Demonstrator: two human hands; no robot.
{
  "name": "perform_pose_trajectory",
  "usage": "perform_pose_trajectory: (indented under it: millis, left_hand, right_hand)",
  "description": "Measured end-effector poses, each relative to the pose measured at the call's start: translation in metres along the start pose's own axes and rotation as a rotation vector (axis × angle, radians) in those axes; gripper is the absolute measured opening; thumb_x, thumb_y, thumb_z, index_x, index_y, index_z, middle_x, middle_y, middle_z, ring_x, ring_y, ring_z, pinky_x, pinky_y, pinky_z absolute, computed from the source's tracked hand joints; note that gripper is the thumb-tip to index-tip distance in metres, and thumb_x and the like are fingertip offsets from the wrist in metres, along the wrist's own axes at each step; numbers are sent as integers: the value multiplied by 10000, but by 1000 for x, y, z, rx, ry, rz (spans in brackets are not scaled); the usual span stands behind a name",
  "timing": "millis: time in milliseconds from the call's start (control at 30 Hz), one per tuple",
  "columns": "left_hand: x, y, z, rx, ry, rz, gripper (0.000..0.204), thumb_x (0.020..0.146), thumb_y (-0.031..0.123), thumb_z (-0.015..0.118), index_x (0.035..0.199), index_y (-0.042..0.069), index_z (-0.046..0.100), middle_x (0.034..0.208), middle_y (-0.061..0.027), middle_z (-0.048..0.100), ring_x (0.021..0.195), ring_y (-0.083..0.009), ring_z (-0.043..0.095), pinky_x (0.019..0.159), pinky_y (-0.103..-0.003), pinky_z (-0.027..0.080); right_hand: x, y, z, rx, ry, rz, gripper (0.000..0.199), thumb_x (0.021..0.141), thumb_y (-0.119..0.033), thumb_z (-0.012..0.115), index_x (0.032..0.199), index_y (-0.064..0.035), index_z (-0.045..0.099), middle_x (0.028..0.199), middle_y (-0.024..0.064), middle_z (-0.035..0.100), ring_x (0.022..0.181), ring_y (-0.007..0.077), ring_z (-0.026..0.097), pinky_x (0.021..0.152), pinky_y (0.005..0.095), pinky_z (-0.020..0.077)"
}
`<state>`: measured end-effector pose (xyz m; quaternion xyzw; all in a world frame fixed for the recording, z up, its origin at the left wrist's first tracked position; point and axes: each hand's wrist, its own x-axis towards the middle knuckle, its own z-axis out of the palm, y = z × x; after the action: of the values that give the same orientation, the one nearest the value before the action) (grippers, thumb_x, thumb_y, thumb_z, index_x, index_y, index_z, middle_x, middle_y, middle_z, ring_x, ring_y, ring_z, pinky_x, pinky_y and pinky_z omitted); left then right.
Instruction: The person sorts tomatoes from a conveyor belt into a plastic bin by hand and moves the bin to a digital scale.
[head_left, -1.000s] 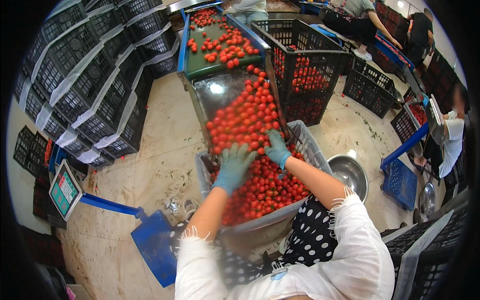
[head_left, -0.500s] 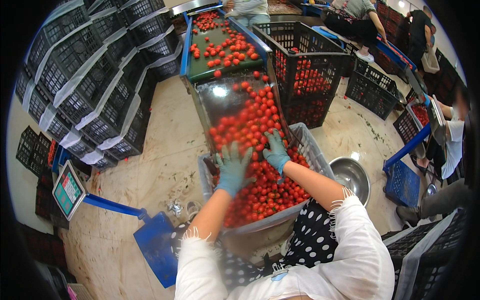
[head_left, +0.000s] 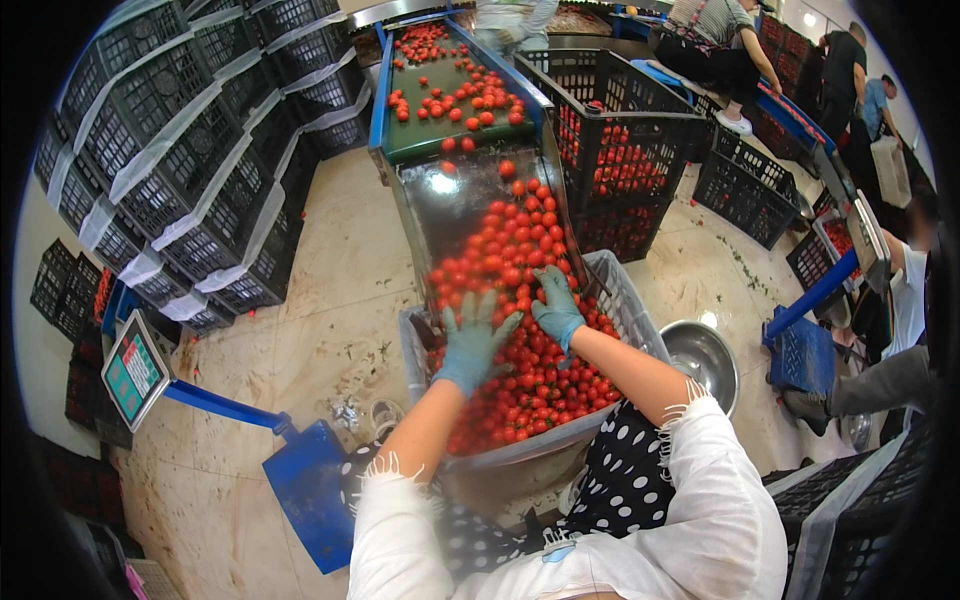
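Both gloved hands, left hand (head_left: 472, 340) and right hand (head_left: 556, 308), rest fingers apart on the tomatoes (head_left: 520, 350). The near crate (head_left: 640, 320) looks nearly full. More tomatoes lie on the far chute (head_left: 450, 200).

Steel bowl (head_left: 703, 358) — perhaps scale (head_left: 135, 368)

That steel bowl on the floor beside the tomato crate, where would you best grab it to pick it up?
Probably by the rim. The steel bowl sits upright and open on the floor, its round wall smooth with no handle in view. Come from above on its left edge, nearest the right hand, pinching the rim with fingers inside and thumb outside. The grey crate stands close by.
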<state>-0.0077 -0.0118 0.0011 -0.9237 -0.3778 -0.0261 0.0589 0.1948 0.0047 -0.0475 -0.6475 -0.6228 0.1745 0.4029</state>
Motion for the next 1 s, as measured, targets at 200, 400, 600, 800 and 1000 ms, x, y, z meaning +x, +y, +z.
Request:
perform_pose_trajectory:
  millis: [200,400,600,800,1000]
  left_hand:
    - [3,1,-9,25,7,-12,890,638,525,710,1389,415,245,1479,-175,74,1333,-463,60,976,-700,103]
    - [3,-2,-8,14,-63,17,892,635,511,719,1385,424,244,1466,-184,124,1313,-474,120,974,-695,142]
    - [-2,-3,3,0,-16,123,830,636,487,725,1356,413,317,1457,-169,172,1292,-457,181,971,-686,171]
    - [-7,-9,11,-11,107,202,790,644,426,727,1338,415,350,1448,-132,226,1256,-426,282,980,-641,213]
    - [-5,-18,34,35,208,180,815,628,352,744,1342,392,353,1438,-87,249,1266,-414,274,999,-608,222]
  right_hand:
    - [-1,-12,-2,4,142,21,651,729,-83,555,1344,-50,341,1389,266,252,1301,398,242,1064,389,248]
    - [-1,-10,-6,-40,16,-35,636,742,-114,556,1343,-60,355,1385,226,288,1288,370,279,1066,389,244]
    - [-3,-3,-6,-78,48,-94,586,729,-91,555,1296,-52,414,1280,205,405,1209,353,377,1027,377,311]
    - [-5,-10,-12,5,16,-93,543,719,-62,532,1253,-38,441,1195,189,458,1122,345,440,983,391,341]
    - [-1,-15,-19,-311,117,-221,499,743,-98,524,1227,0,448,1085,164,499,1018,345,469,912,407,369]
